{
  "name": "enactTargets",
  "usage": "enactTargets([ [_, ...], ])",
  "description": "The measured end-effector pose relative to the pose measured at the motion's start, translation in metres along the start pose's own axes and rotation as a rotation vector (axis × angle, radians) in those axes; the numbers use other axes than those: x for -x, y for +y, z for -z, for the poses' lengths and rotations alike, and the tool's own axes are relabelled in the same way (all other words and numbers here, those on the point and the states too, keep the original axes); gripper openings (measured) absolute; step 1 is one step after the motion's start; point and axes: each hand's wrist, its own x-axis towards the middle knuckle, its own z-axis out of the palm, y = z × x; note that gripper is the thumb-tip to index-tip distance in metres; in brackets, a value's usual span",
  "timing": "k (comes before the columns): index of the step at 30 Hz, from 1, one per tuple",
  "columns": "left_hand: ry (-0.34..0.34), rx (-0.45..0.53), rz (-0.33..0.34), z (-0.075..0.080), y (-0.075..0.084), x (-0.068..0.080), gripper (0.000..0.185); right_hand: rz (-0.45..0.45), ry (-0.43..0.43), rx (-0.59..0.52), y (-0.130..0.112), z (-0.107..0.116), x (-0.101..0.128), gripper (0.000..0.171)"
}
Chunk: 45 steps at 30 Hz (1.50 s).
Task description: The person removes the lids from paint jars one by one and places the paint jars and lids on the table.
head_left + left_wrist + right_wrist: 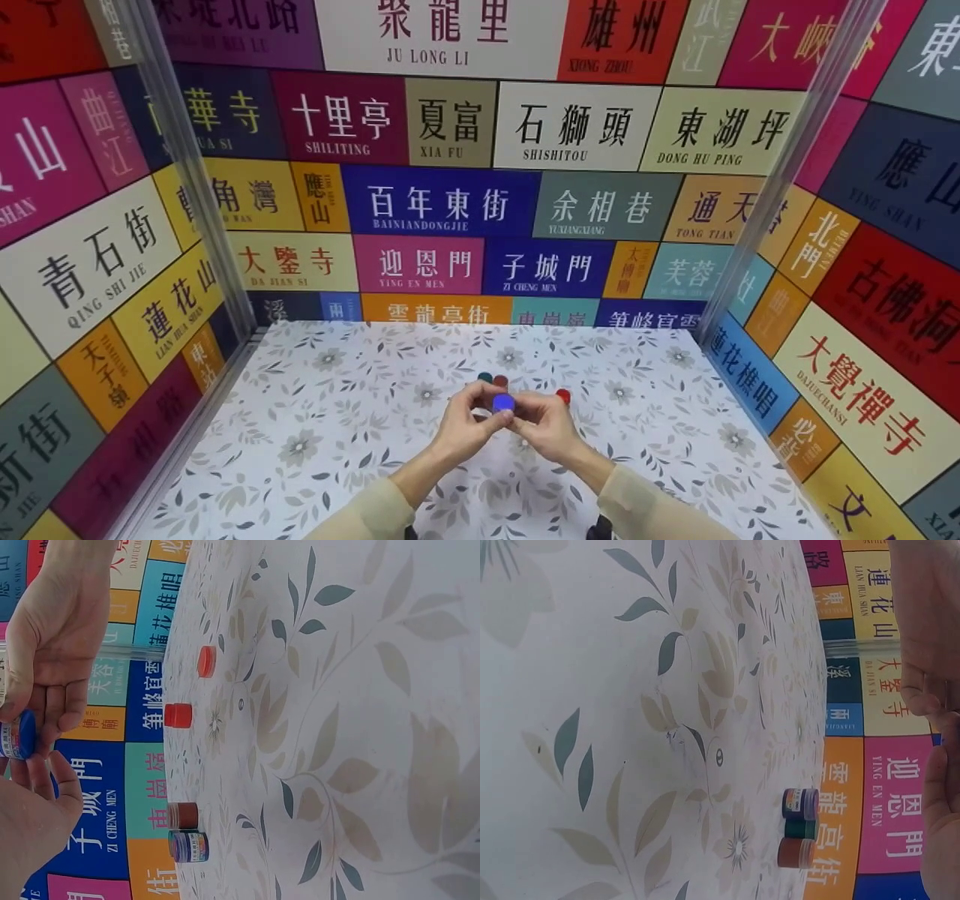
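Observation:
Both hands meet above the table around a small blue paint jar (503, 403). My left hand (466, 424) pinches it from the left, thumb near the blue top. From the other side my right hand (546, 426) holds it with thumb and fingers. In the left wrist view the jar (19, 736) shows a printed label, and fingers cover part of it. The right wrist view shows both hands at its right edge, with the jar mostly hidden.
On the table behind the hands stand a brown jar (795, 853), a green jar (800, 829) and a purple-blue jar (800, 804), close together. Farther right are a red jar (178, 715) and another red piece (208, 661). Sign-covered walls (442, 199) enclose the patterned tabletop (330, 420).

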Motion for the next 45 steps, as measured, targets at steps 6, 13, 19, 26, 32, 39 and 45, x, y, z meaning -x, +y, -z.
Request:
enactTargets([
  [6,0.032,-0.014,0.014,-0.003,-0.001,0.001,0.034,0.017,0.011,0.001,0.003,-0.002,0.001,0.024],
  [13,0.094,-0.011,0.022,-0.007,-0.003,0.002,0.033,0.006,0.020,0.002,0.005,-0.004,0.001,0.024],
  [19,0.137,0.006,0.022,-0.013,-0.002,0.001,0.033,-0.003,0.037,-0.006,0.005,-0.005,0.001,0.026],
  [26,0.176,0.030,0.035,-0.019,-0.006,0.001,0.036,-0.002,0.046,-0.003,0.007,-0.005,0.003,0.027],
  [32,0.188,0.032,0.033,-0.020,-0.008,0.002,0.037,0.008,0.046,-0.018,0.008,-0.005,0.005,0.027],
  [39,0.177,0.033,0.038,-0.017,-0.007,0.002,0.037,0.010,0.030,-0.028,0.005,-0.003,0.003,0.026],
  [45,0.098,-0.005,0.027,-0.009,-0.004,0.001,0.042,0.012,0.019,-0.040,0.003,0.000,0.002,0.026],
])
